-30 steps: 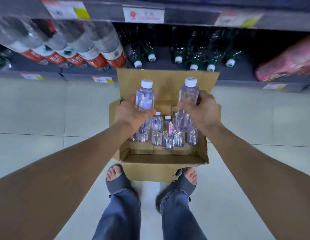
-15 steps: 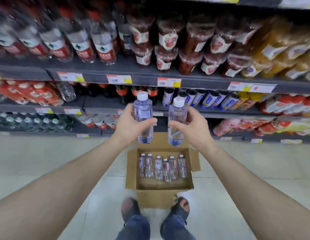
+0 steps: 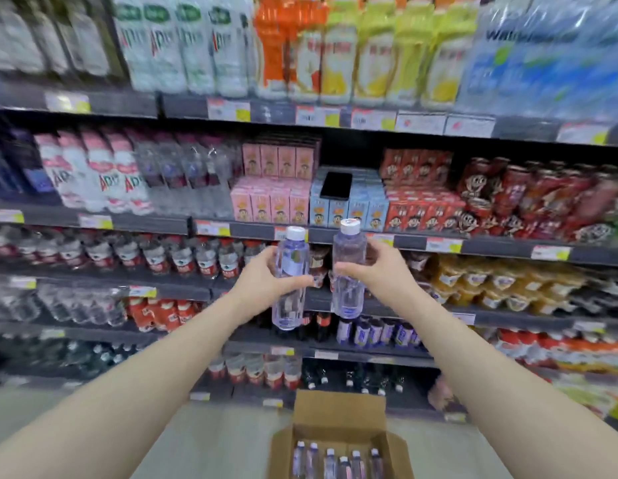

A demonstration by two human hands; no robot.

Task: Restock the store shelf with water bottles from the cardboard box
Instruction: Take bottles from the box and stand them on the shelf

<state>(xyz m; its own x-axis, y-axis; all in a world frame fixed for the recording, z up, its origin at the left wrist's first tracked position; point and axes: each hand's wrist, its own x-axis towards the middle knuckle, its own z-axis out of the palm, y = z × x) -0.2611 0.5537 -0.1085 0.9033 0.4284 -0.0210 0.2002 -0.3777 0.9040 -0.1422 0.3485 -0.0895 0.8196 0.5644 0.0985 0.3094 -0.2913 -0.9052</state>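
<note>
Water bottles (image 3: 289, 305) fill both hands, one each, out in front of the person at chest level. On the left hand (image 3: 260, 280) the thumb and fingers (image 3: 302, 282) are curled round the middle of the left bottle (image 3: 289, 261). The right hand (image 3: 374, 271) clamps the right bottle (image 3: 349, 299) the same way, its thumb (image 3: 345, 269) across the front. Both are held upright, caps up, side by side and just apart. I'd say that keeps them ready to stand straight on a shelf (image 3: 507, 248) without turning a wrist, though which tier they are meant for I can't tell. A mid-body grip makes sense, because the walls look like thin clear plastic, faintly violet, likely to dent if squeezed. Each is a plain cylinder with a rounded shoulder and a white screw cap. Below, on the pale floor (image 3: 214, 444), the cardboard box (image 3: 338, 407) sits open, brown card with its flaps folded out. It lies close under the arms, an easy reach. Inside, the spare bottles (image 3: 335, 463) stand in a row. A dark phone (image 3: 336, 185) lies flat on some blue cartons (image 3: 352, 210) higher up.
</note>
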